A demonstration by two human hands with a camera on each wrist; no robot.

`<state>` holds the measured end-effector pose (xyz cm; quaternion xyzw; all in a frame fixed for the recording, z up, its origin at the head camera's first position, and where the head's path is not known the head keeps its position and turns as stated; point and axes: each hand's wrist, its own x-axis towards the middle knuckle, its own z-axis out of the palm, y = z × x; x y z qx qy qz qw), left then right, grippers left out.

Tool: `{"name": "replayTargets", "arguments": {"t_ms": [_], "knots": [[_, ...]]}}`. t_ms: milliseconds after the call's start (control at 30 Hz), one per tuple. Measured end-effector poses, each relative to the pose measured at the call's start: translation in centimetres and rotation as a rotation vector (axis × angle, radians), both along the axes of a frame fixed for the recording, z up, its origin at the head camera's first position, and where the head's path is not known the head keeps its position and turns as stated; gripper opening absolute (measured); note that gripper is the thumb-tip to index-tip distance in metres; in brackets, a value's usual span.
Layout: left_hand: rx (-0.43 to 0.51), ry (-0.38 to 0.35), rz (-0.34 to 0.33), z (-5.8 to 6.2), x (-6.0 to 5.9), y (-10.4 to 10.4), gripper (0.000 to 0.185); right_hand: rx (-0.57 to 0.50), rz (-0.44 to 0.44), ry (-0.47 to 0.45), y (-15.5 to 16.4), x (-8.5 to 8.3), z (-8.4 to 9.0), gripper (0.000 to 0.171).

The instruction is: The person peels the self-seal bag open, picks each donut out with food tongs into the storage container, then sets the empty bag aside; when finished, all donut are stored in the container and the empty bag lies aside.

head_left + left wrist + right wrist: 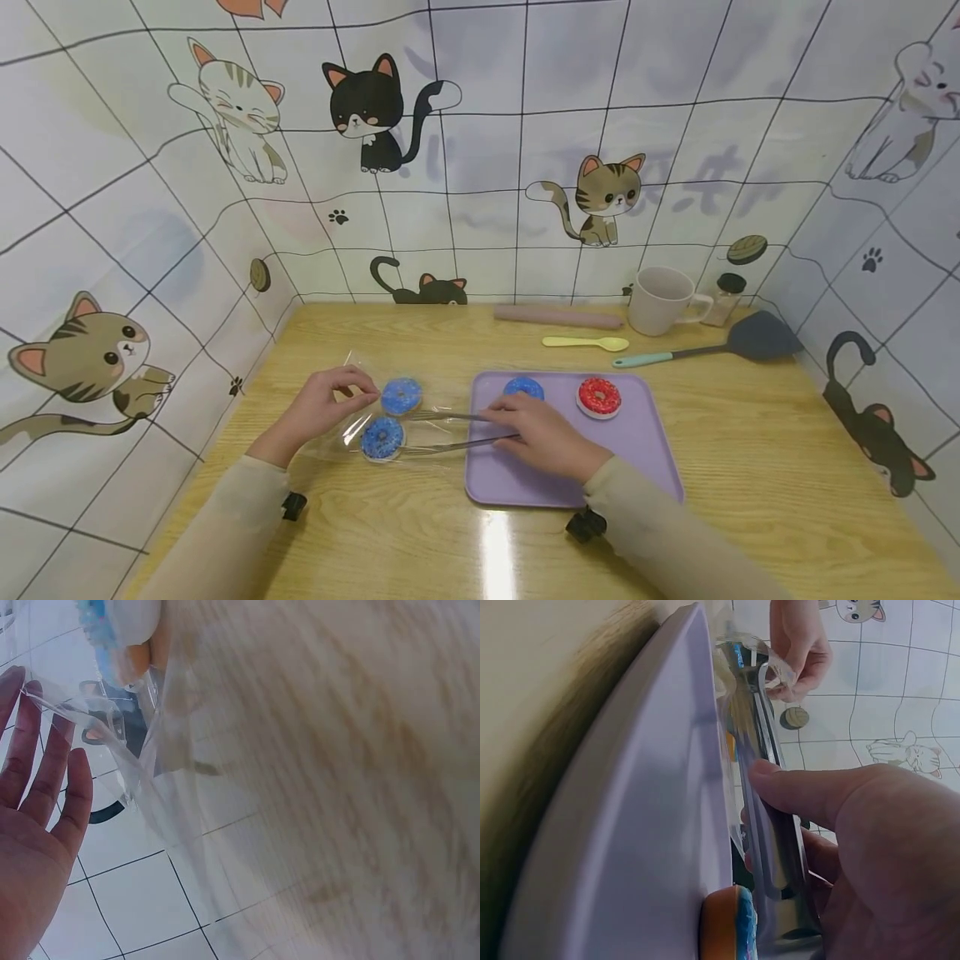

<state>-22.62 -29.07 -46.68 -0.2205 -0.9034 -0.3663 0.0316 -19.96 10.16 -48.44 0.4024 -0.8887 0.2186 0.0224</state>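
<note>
1. The right hand (542, 433) is curled around a pair of metal tongs (450, 429), thumb pressed along one arm as the right wrist view shows; the hand rests over the left part of the purple tray (652, 450).
2. The tongs reach left from the tray, off its left edge, into a clear plastic bag (352, 421); their tips lie between two blue doughnuts (401, 397) that sit inside the bag.
3. The left hand (322, 408) pinches the edge of the bag at its far left side, well left of the tray; in the head view the fingers are bent onto the plastic, while the left wrist view shows the fingers fairly straight with the film against the fingertips.
4. One blue doughnut lies just left of the tray's far left corner, the other (383, 438) nearer the person, both left of the tray and between the two hands.
5. On the tray, a third blue doughnut (523, 388) sits at the far edge, just beyond the right hand, and a red doughnut (599, 397) lies to its right.
6. Beyond the tray on the tabletop (750, 500): a yellow spoon (587, 342), a pink rolling pin (557, 317), a cream mug (663, 300), a small jar (726, 298), and a spatula (720, 343) to the tray's far right.
</note>
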Motion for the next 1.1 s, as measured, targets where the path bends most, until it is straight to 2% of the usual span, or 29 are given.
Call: {"name": "replayTargets", "arguments": {"t_ms": [233,333,567,800,1100], "knots": [[0.010,-0.008,-0.003,0.1,0.2,-0.1,0.006,0.006,0.040,-0.060,-1.1,-0.5,0.1,0.052],[0.008,0.004,-0.002,0.1,0.2,0.0,0.005,0.011,0.048,-0.068,-1.4,-0.7,-0.1,0.054],[0.024,0.017,-0.027,-0.1,-0.5,0.2,0.005,0.002,0.059,-0.081,-1.7,-1.0,-0.2,0.056],[0.028,-0.006,-0.019,-0.4,-0.2,-0.2,0.006,0.033,0.074,-0.081,-2.1,-1.4,-0.6,0.058],[0.023,-0.007,-0.023,-0.3,0.1,-0.2,0.010,0.015,0.077,-0.099,-1.9,-0.6,-0.2,0.054]]}}
